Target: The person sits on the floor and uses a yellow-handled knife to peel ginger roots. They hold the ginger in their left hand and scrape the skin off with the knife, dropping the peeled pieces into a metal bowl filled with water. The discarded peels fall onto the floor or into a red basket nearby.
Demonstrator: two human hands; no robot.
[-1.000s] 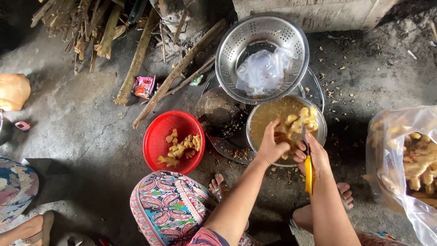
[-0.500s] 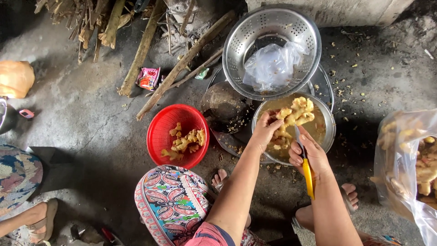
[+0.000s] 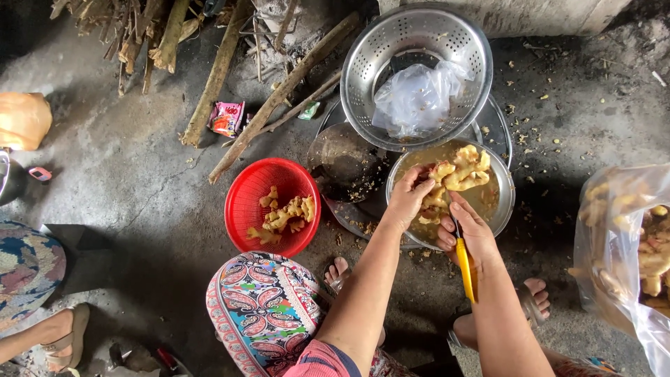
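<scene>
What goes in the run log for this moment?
left hand: on ginger | right hand: yellow-handled knife | metal bowl: murky water

Both your arms come up from the bottom of the view, bare forearms angled forward and slightly toward each other. Your left hand (image 3: 410,197) is stretched out furthest, palm down, wrist bent a bit, fingers (image 3: 423,183) curled down in a loose grip. Your right hand (image 3: 466,230) sits just beside it, a little closer to you, fingers folded tight in a fist-like grip with the knuckles up. The two hands are nearly touching. Your knee pokes out on the left, and your bare toes show below the arms.
</scene>
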